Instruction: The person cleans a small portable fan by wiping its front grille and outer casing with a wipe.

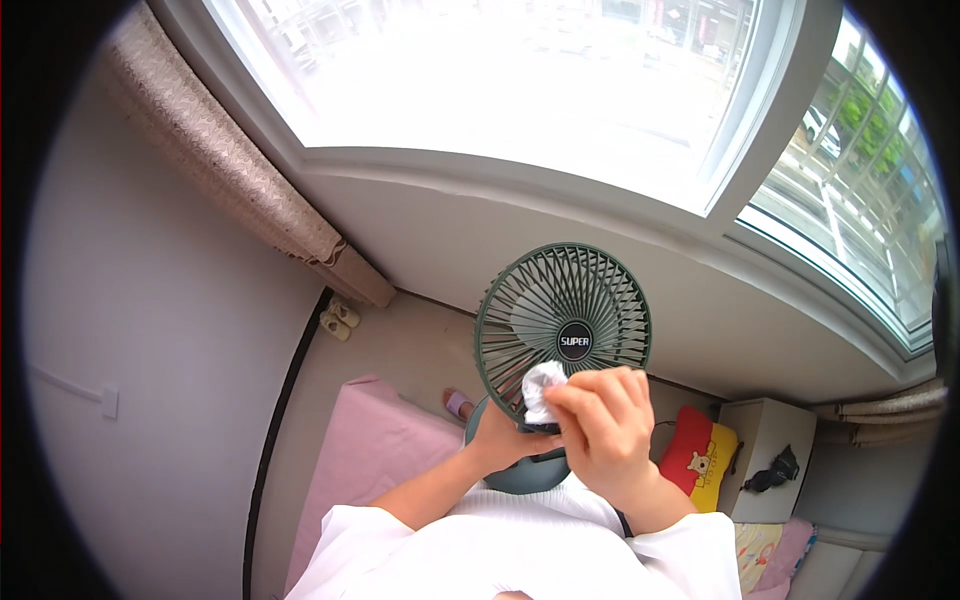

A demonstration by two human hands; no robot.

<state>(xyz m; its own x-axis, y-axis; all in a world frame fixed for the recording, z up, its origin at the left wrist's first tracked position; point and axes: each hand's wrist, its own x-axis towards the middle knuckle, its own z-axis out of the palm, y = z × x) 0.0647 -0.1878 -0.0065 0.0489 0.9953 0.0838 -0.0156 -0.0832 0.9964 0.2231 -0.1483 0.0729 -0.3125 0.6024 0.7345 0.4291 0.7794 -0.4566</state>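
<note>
Shirt (520,545) cropped; right hand (608,430), cloth (541,392) partly hide fan (574,341).

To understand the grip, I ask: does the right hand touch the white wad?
Touching: in the head view, the right hand pinches the edge of the white wad.

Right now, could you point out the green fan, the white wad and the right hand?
Green fan (574,341): head view, round black centre of its grille.
White wad (541,391): head view, its crumpled middle.
Right hand (607,427): head view, its middle.
</note>
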